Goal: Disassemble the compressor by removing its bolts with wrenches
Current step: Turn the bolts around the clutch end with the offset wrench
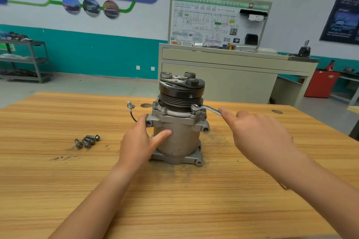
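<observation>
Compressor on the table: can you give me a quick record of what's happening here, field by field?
Object: grey metal cylindrical compressor, upright on the light wooden table
Tool: silver wrench, ring end at the compressor's upper right
Left hand: rests against the compressor body
Right hand: fingertip touches the wrench handle
Loose parts: dark loose bolts, clustered at left on the table

Compressor (pixel 179 122) upright, wrench (pixel 206 109) on bolt (top flange).
</observation>
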A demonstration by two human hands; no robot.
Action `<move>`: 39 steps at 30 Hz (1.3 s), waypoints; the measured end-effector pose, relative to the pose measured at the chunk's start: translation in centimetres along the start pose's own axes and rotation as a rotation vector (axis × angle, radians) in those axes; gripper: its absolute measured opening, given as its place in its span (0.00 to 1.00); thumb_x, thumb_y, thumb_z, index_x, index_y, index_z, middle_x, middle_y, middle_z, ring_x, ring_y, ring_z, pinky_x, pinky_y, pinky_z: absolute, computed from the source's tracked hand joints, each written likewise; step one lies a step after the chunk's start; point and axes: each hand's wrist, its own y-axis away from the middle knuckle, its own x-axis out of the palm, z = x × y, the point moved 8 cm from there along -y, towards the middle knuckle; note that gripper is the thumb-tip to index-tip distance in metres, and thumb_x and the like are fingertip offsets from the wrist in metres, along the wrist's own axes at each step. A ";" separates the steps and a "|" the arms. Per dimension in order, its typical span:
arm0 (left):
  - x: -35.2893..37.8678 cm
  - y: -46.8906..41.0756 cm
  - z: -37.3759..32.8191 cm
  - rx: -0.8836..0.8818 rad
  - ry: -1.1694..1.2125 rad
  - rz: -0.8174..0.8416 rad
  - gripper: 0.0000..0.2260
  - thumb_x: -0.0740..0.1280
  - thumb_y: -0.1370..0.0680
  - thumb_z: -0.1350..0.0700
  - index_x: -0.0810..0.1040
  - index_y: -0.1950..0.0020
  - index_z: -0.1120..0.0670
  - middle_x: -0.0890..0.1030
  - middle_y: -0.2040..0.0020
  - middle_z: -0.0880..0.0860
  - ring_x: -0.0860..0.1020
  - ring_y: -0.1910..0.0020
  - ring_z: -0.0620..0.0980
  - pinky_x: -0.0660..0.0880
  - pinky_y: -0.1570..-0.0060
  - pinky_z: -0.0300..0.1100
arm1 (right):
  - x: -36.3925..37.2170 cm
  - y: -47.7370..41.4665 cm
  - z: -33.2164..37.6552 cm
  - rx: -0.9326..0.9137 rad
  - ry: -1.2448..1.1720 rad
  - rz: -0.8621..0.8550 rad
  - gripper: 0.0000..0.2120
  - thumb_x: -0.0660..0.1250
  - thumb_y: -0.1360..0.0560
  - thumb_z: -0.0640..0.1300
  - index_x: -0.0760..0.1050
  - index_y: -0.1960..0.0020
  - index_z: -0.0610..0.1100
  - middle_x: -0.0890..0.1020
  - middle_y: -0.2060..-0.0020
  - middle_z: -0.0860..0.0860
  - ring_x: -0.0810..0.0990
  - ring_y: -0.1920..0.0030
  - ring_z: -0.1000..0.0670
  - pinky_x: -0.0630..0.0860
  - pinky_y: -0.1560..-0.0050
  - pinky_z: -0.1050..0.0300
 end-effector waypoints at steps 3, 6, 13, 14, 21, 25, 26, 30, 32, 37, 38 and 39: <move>-0.3 0.9 -1.2 0.013 -0.139 -0.081 0.45 0.59 0.37 0.28 0.66 0.30 0.59 0.82 0.52 0.55 0.80 0.60 0.53 0.75 0.63 0.46 | -1.3 -0.4 0.6 -0.065 0.117 0.088 0.26 0.56 0.26 0.32 0.55 0.29 0.42 0.59 0.69 0.51 0.60 0.73 0.51 0.54 0.77 0.58; 0.3 2.0 -2.0 -0.030 -0.113 -0.111 0.39 0.66 0.31 0.34 0.64 0.30 0.59 0.81 0.56 0.55 0.79 0.55 0.55 0.75 0.56 0.48 | -1.7 -0.3 2.4 -0.192 0.252 0.186 0.25 0.56 0.26 0.29 0.58 0.30 0.34 0.59 0.68 0.49 0.60 0.72 0.51 0.57 0.78 0.58; 1.6 2.9 -1.8 -0.060 0.156 -0.115 0.36 0.63 0.24 0.44 0.51 0.24 0.58 0.63 0.26 0.56 0.63 0.28 0.53 0.64 0.32 0.55 | -0.3 -2.0 -0.3 -0.150 0.216 0.082 0.15 0.52 0.21 0.42 0.63 0.35 0.43 0.65 0.71 0.51 0.66 0.72 0.50 0.62 0.74 0.58; 1.5 2.9 -1.8 -0.040 0.176 -0.128 0.35 0.61 0.23 0.45 0.50 0.23 0.58 0.59 0.24 0.55 0.59 0.26 0.52 0.60 0.29 0.53 | -0.1 -2.5 -1.1 -0.145 0.206 0.068 0.13 0.50 0.21 0.43 0.64 0.37 0.45 0.65 0.73 0.52 0.67 0.72 0.50 0.61 0.74 0.58; 1.8 3.0 -1.9 0.073 0.259 -0.156 0.31 0.57 0.20 0.48 0.46 0.23 0.56 0.48 0.22 0.50 0.46 0.30 0.35 0.48 0.29 0.43 | 3.0 -7.5 -2.7 -0.171 0.143 -0.062 0.14 0.57 0.24 0.34 0.63 0.39 0.44 0.70 0.67 0.51 0.72 0.67 0.48 0.68 0.68 0.57; 2.0 3.1 -1.9 0.086 0.290 -0.151 0.31 0.55 0.21 0.44 0.47 0.23 0.56 0.49 0.22 0.50 0.47 0.29 0.36 0.49 0.29 0.42 | 3.4 -8.5 -1.2 -0.190 -0.072 -0.315 0.13 0.66 0.31 0.27 0.75 0.48 0.36 0.82 0.62 0.42 0.80 0.64 0.43 0.75 0.56 0.51; 2.0 3.1 -1.9 0.084 0.296 -0.148 0.31 0.56 0.20 0.45 0.47 0.23 0.56 0.50 0.22 0.50 0.47 0.29 0.37 0.49 0.29 0.42 | 3.8 -8.4 -1.5 -0.147 -0.136 -0.311 0.12 0.63 0.27 0.30 0.74 0.44 0.38 0.82 0.60 0.43 0.79 0.62 0.42 0.73 0.56 0.52; 2.1 3.1 -1.7 0.072 0.317 -0.152 0.30 0.57 0.20 0.49 0.48 0.23 0.55 0.50 0.22 0.51 0.48 0.29 0.37 0.50 0.30 0.41 | 3.5 -5.8 -5.3 0.110 -0.777 -0.377 0.20 0.54 0.21 0.38 0.61 0.29 0.45 0.77 0.69 0.44 0.75 0.69 0.42 0.71 0.70 0.50; 2.1 3.1 -1.8 0.065 0.330 -0.149 0.30 0.58 0.20 0.50 0.48 0.23 0.56 0.51 0.22 0.51 0.48 0.29 0.37 0.50 0.30 0.40 | 2.6 -4.7 -6.0 0.144 -0.872 -0.349 0.24 0.53 0.22 0.37 0.58 0.28 0.49 0.74 0.72 0.47 0.72 0.73 0.47 0.68 0.74 0.53; 2.0 3.3 -1.8 0.079 0.315 -0.143 0.29 0.58 0.20 0.51 0.50 0.23 0.56 0.52 0.23 0.51 0.48 0.29 0.37 0.50 0.31 0.39 | 1.6 -3.2 -2.6 -0.035 -0.543 -0.075 0.18 0.50 0.20 0.53 0.61 0.30 0.58 0.81 0.57 0.50 0.78 0.60 0.48 0.74 0.63 0.54; 2.0 3.4 -1.8 0.081 0.312 -0.142 0.29 0.58 0.20 0.51 0.51 0.23 0.57 0.52 0.23 0.51 0.48 0.29 0.37 0.50 0.31 0.39 | 1.6 -3.0 -2.1 -0.051 -0.498 -0.050 0.19 0.49 0.20 0.54 0.60 0.30 0.59 0.81 0.51 0.50 0.78 0.56 0.47 0.74 0.61 0.54; 2.1 3.4 -1.7 0.083 0.311 -0.141 0.29 0.58 0.20 0.51 0.51 0.23 0.57 0.52 0.23 0.51 0.48 0.29 0.37 0.50 0.31 0.38 | 1.7 -3.0 -1.7 -0.063 -0.459 -0.039 0.19 0.50 0.20 0.54 0.60 0.29 0.59 0.81 0.48 0.49 0.78 0.54 0.46 0.73 0.60 0.54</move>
